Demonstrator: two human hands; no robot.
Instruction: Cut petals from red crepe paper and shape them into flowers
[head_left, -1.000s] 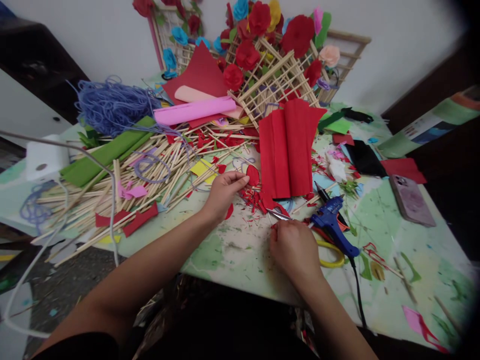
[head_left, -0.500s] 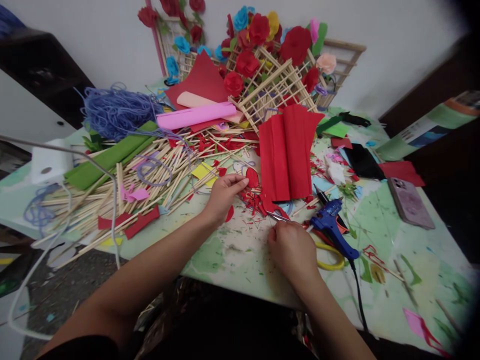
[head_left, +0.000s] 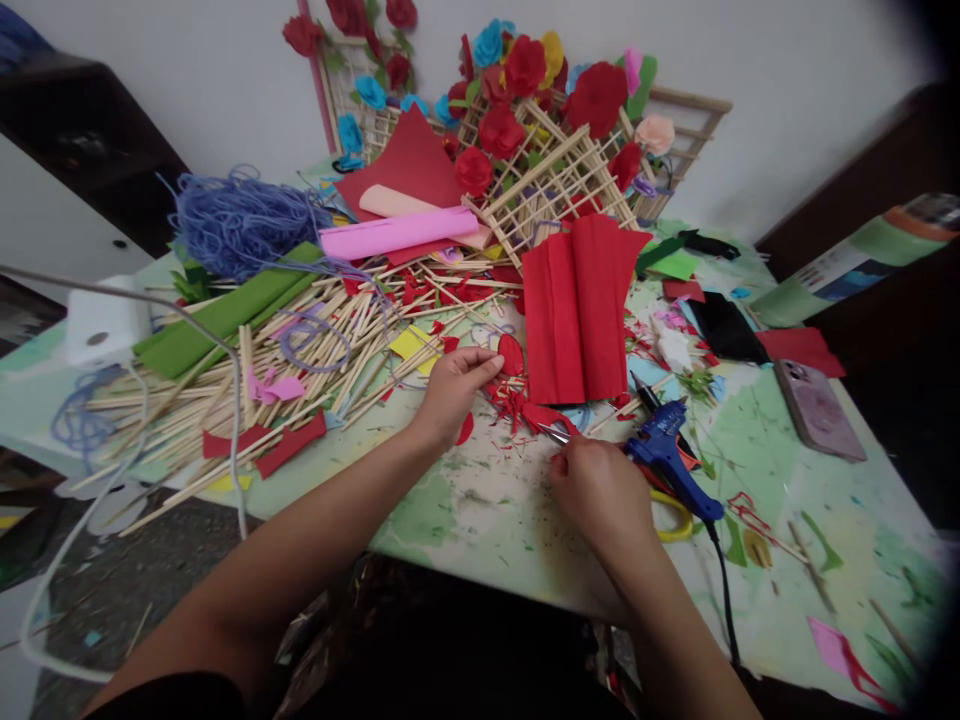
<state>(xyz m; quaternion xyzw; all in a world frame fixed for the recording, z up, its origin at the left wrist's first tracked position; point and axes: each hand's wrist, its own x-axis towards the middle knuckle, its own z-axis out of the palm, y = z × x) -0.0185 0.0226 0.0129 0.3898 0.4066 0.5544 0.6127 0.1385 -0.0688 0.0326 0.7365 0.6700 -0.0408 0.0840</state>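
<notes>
Petal-cutting, in progress: left hand (head_left: 450, 388) pinching red petal (head_left: 511, 353) at table centre, right hand (head_left: 600, 490) gripping snips (head_left: 553, 433) nr red scraps (head_left: 510, 405); done – flowers (head_left: 525, 90) on far lattice; left, prob. – most of red crepe (head_left: 577, 305) lying uncut.

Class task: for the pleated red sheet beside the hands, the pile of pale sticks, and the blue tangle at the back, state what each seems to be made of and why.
Pleated red sheet: probably matte crepe paper; it holds soft folds. Pale sticks: apparently bare wood or bamboo, straight and unpainted. Blue tangle: seemingly yarn, in loose thin strands.
</notes>
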